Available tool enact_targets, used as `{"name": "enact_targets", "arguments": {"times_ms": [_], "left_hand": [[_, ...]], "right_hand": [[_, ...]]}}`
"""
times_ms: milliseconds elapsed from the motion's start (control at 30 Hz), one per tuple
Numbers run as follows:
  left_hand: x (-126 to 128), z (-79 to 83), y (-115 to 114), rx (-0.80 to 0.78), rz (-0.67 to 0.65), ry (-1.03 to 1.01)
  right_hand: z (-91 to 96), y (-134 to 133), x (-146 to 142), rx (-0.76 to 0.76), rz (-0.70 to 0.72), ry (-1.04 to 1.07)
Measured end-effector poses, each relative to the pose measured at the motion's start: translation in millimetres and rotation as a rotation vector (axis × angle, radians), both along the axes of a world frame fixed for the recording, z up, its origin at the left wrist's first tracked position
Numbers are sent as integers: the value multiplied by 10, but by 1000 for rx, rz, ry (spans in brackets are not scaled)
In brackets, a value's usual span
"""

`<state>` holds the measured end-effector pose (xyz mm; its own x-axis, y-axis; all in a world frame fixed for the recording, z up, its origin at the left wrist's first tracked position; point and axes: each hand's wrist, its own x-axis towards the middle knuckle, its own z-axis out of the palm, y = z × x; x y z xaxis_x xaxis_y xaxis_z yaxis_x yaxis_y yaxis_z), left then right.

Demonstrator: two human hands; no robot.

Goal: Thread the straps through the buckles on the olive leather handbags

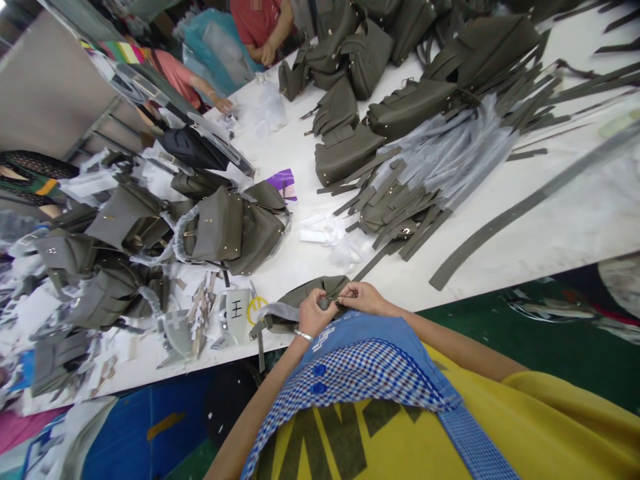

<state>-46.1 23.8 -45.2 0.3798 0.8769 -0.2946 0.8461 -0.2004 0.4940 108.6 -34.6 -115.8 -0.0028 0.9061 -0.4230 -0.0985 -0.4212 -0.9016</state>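
Observation:
An olive-grey leather handbag (305, 293) lies at the near edge of the white table (525, 247), right in front of me. My left hand (314, 313), with a bracelet on the wrist, is closed on the bag's top edge. My right hand (363, 297) pinches the same edge beside it, fingers pressed together on a small part I cannot make out. A clear plastic strip (277, 311) hangs off the bag to the left. My blue checked apron hides the bag's near side.
Finished grey bags (225, 227) pile up to the left, more bags (350, 60) at the far side. Loose grey straps (440, 173) and plastic sleeves cover the middle. A long strap (525, 207) lies to the right. Other people sit at the far end (260, 27). Yellow-handled scissors (256, 305) lie close by.

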Motion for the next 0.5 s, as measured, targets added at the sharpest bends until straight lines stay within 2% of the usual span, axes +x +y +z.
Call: {"name": "enact_targets", "arguments": {"times_ms": [167, 267, 367, 433, 500], "left_hand": [[-33, -53, 8, 22, -12, -16], [-27, -43, 45, 35, -68, 4], [-34, 92, 123, -24, -191, -1], [-101, 238, 188, -40, -252, -101], [-248, 382, 242, 25, -210, -239]], "right_hand": [[21, -3, -78, 12, 6, -88], [47, 4, -74, 63, 23, -183], [187, 5, 18, 129, 68, -305], [355, 19, 83, 211, 84, -471], [554, 69, 93, 357, 84, -663]]}}
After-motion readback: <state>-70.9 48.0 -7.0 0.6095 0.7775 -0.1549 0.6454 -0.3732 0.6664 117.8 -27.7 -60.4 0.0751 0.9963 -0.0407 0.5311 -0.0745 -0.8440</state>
